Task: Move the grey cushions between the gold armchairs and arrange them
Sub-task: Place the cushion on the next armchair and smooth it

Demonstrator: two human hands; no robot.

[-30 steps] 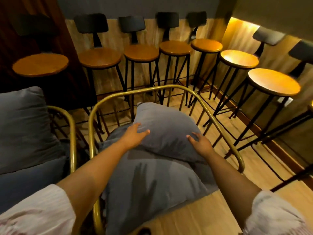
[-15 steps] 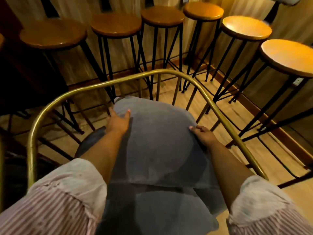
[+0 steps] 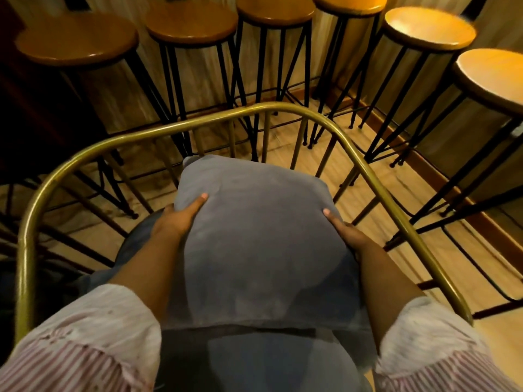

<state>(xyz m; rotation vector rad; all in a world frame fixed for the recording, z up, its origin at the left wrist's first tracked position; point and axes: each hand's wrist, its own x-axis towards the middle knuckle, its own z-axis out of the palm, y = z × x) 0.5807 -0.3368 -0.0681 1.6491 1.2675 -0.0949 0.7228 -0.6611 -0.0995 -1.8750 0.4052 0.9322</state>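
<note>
A grey cushion (image 3: 260, 239) lies tilted inside the gold armchair (image 3: 353, 148), its far corner near the chair's back bars. My left hand (image 3: 181, 216) grips its left edge, thumb on top and fingers underneath. Opposite it, my right hand (image 3: 342, 230) holds the right edge the same way. Below it, a grey seat cushion (image 3: 277, 363) covers the chair's seat. Only this one armchair shows.
Several bar stools (image 3: 192, 21) with round wooden seats and black metal legs stand close behind and to the right of the armchair. A wooden floor (image 3: 396, 188) shows between the bars. A dark wall area (image 3: 34, 114) lies at the left.
My head has tipped down and moved closer. Both hands shifted from resting on the cushion's top to gripping its side edges, and the second armchair at the left has left view.
</note>
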